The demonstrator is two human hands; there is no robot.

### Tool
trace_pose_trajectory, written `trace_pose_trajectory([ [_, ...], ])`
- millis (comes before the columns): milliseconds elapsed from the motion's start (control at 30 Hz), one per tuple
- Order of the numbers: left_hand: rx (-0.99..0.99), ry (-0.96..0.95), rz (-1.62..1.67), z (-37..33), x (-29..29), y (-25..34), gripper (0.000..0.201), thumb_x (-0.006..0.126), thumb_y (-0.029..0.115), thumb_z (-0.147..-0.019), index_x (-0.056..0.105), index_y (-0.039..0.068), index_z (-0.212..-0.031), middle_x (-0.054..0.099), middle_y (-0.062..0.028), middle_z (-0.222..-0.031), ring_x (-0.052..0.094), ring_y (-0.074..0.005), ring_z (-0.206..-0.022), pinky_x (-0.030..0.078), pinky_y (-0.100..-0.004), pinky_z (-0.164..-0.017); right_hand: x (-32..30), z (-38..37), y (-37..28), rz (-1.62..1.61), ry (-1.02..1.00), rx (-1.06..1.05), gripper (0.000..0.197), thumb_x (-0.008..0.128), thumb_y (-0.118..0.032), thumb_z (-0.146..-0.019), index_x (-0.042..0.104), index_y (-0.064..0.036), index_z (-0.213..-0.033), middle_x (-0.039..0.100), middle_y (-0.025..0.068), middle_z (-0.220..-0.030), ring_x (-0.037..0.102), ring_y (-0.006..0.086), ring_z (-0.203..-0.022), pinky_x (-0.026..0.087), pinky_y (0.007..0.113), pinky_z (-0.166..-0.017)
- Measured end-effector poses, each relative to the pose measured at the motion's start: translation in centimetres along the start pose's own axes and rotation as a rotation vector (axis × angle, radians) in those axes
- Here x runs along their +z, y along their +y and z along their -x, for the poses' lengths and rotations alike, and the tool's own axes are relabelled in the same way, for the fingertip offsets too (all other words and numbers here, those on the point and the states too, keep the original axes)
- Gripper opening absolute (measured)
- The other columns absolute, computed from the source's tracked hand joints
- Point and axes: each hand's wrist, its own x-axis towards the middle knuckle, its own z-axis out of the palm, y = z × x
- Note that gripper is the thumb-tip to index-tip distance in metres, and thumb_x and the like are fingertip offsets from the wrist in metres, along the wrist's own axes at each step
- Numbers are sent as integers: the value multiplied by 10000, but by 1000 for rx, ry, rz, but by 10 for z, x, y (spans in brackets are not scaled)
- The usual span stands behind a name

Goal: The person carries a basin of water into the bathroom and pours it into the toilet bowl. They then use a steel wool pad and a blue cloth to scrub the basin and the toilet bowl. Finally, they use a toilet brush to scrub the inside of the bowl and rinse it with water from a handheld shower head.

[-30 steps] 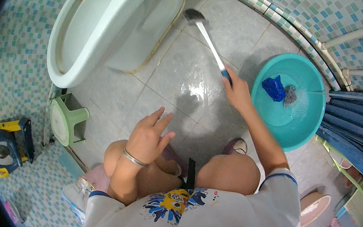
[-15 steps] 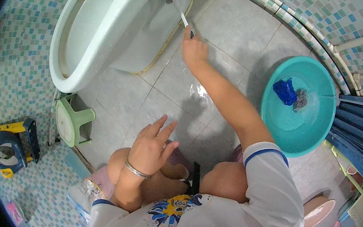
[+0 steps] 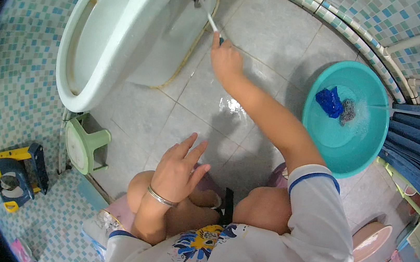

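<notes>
My right hand (image 3: 227,62) is closed around the handle of a toilet brush (image 3: 211,22), index finger stretched along it. The brush has a white shaft and a dark bristle head, slightly blurred, against the side of the white toilet (image 3: 151,35) near its base. Brownish stains mark the toilet's bowl and its bottom edge. My left hand (image 3: 177,166), with a silver bangle on the wrist, hovers over my knee; its fingers are apart and it holds nothing.
A turquoise basin (image 3: 340,157) on the right holds water, a blue crumpled piece (image 3: 330,101) and a grey scouring pad (image 3: 347,112). A green stool (image 3: 80,144) stands left, beside a blue-yellow folding step (image 3: 13,175). A pink basin (image 3: 369,242) lies lower right, near a blue curtain (image 3: 418,141).
The brush head has shifted slightly down along the toilet's side, and my right hand has moved a little with it. My left hand stays nearly where it was.
</notes>
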Motion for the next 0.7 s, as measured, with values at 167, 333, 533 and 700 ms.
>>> trace_pose_trajectory([
  [167, -30, -22, 9, 1, -3, -2, 442, 625, 198, -773, 518, 15, -1160, 480, -261, -1175, 520, -395, -1016, 439, -392, -852, -8, 25, -2, -55, -180, -30, 495, 484, -84, -793, 405, -40, -1279, 587, 169, -803, 629, 289, -668, 515, 358, -560],
  [333, -23, 4, 3, 6, -3, -2, 437, 621, 212, -769, 525, 29, -1154, 487, -252, -1174, 533, -389, -964, 438, -399, -834, -36, 3, 1, -336, -219, 196, 512, 457, -110, -820, 354, -73, -1320, 598, 217, -936, 632, 319, -732, 510, 388, -621],
  [533, -10, 26, -2, 6, -1, -6, 440, 624, 219, -760, 530, 38, -1150, 490, -247, -1174, 541, -383, -936, 440, -398, -823, 15, -4, -10, -854, -488, 333, 546, 453, -58, -808, 341, -146, -1336, 595, 176, -817, 589, 251, -538, 475, 354, -488],
  [700, -32, -36, 5, 3, -3, -2, 446, 627, 206, -773, 518, 9, -1158, 479, -262, -1180, 518, -400, -1018, 440, -386, -854, 26, 8, -21, -1102, -306, 344, 545, 460, -81, -827, 312, -136, -1349, 559, 123, -758, 517, 190, -413, 439, 335, -390],
])
